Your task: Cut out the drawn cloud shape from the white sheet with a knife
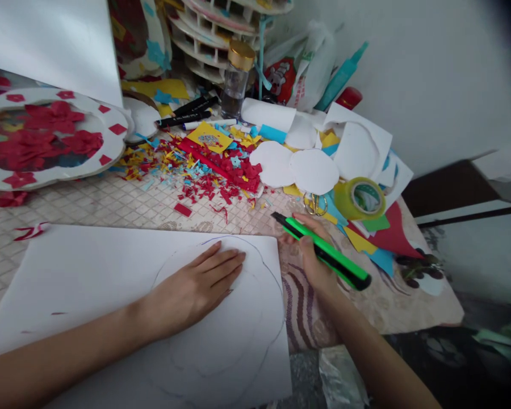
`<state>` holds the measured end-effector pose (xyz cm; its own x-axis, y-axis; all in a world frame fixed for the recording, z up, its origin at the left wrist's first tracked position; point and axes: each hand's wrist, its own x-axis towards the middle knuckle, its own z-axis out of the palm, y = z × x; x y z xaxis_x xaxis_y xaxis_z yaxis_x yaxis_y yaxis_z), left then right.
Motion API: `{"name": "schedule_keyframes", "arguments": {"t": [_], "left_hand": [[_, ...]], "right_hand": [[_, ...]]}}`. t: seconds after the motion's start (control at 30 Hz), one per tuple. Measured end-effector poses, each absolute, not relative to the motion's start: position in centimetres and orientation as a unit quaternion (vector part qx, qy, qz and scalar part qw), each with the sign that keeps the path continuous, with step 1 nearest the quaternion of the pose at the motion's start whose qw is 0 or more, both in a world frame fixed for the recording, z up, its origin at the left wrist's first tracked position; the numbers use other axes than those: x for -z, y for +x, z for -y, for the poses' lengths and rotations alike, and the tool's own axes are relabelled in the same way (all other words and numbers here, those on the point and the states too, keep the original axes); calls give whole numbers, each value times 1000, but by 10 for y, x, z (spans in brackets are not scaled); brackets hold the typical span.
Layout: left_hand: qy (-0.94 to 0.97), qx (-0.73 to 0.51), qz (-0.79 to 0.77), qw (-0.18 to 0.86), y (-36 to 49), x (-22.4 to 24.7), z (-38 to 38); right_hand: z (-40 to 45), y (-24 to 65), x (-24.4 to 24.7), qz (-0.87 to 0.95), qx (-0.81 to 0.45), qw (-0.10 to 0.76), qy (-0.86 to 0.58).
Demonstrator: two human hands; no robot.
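A large white sheet (93, 272) lies at the table's near edge, with curved outlines drawn on its right part. My left hand (191, 295) rests flat on those outlines, fingers stretched out and holding nothing. Just past the sheet's right edge, my right hand (315, 255) grips a green and black utility knife (332, 253). The knife's dark tip points up and left, toward the scraps. Part of the right hand's fingers is hidden behind the knife.
Red, yellow and blue paper scraps (213, 170) cover the table's middle. Beyond them stand a gold-lidded jar (235, 85) and markers (187, 113). Yellow tape (361, 199), scissors (315, 204) and white cutouts (314, 170) lie at right. A flower-decorated frame (117, 145) is at left.
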<state>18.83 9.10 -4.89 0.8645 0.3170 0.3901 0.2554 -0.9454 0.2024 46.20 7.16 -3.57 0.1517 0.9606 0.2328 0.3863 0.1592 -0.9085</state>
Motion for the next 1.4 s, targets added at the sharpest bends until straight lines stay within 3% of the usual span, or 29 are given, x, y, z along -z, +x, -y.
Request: {"name": "schedule_keyframes", "arguments": {"t": [0.4,0.63,0.87,1.13,1.4], "left_hand": [[958,-227,-150,89,188,49,-91],[952,-231,-161,119,188,49,-93],[954,-233,-160,101,188,48,-92],[956,-233,-156,90,189,45,-92],[960,-222,-156,75,188,48,-91]], "right_hand": [[-65,461,44,639,-166,440,-608],[-60,456,49,593,-231,451,-625],[-57,458,53,687,-197,367,-596],[-62,451,45,650,-196,406,-611],[-55,457,48,715,-137,386,-567]]}}
